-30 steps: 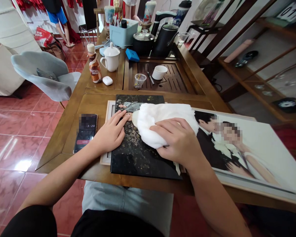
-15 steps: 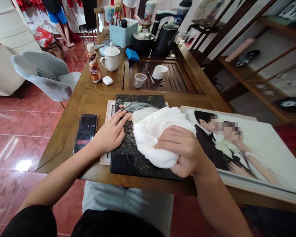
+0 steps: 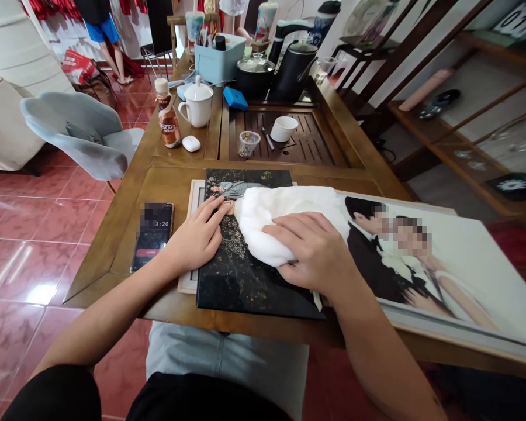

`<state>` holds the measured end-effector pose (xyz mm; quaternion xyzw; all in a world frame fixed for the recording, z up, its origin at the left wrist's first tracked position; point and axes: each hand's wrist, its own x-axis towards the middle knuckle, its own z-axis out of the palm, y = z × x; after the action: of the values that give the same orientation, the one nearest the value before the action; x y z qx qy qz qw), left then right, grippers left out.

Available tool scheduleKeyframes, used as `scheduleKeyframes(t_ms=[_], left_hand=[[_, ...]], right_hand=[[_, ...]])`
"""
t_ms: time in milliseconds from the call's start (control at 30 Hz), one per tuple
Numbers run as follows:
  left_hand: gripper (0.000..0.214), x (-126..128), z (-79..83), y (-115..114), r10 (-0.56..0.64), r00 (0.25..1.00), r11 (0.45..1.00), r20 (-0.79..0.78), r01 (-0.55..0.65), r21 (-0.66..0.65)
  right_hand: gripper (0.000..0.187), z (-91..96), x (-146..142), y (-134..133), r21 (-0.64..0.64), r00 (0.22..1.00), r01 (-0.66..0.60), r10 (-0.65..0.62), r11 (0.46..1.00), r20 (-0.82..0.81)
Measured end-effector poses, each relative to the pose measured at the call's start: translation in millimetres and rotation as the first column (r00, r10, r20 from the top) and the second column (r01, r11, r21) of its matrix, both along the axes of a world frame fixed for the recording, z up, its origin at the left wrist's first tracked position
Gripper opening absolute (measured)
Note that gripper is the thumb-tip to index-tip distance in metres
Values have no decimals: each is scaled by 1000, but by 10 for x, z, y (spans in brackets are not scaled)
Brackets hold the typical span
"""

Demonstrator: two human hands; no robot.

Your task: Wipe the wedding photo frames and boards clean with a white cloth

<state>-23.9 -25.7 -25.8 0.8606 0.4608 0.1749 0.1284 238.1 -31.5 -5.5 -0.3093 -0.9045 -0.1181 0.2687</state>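
A dark photo panel (image 3: 228, 286) lies near the table's front edge, on top of a pale frame (image 3: 186, 280) whose left side peeks out. My left hand (image 3: 197, 237) rests flat on the panel's left part, fingers stretched out. In my right hand (image 3: 318, 251) is a bunched white cloth (image 3: 267, 234), pressed on the panel and covering much of its picture. The cloth's far end spreads right, up to a larger framed wedding photo (image 3: 473, 251). Left of the panel lies a phone (image 3: 153, 237) with its screen lit.
A bottle (image 3: 169, 117), a lidded white mug (image 3: 198, 102) and a white earbud case (image 3: 191, 143) stand at the back left. On the tea tray (image 3: 307, 152) are a small plastic cup (image 3: 248, 143) and a white cup (image 3: 284, 128). Behind are a blue bin (image 3: 219, 61) and a black kettle (image 3: 291, 73).
My right hand has slid the cloth a little away from me and to the left across the panel. My left hand stays in place.
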Motion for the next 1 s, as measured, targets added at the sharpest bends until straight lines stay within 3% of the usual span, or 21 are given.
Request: scheduleKeyframes(t_ms=[467, 733, 1000], left_hand=[[53, -11, -16, -3, -11, 1000, 1000, 13, 10, 21], [53, -6, -9, -8, -1, 1000, 1000, 2, 1, 8], [53, -2, -13, -9, -3, 1000, 1000, 9, 3, 22]], right_hand=[[39, 10, 3, -41, -93, 995, -97, 95, 991, -23], [35, -1, -9, -12, 26, 994, 111, -112, 993, 22], [38, -18, -26, -32, -41, 996, -90, 89, 995, -19]])
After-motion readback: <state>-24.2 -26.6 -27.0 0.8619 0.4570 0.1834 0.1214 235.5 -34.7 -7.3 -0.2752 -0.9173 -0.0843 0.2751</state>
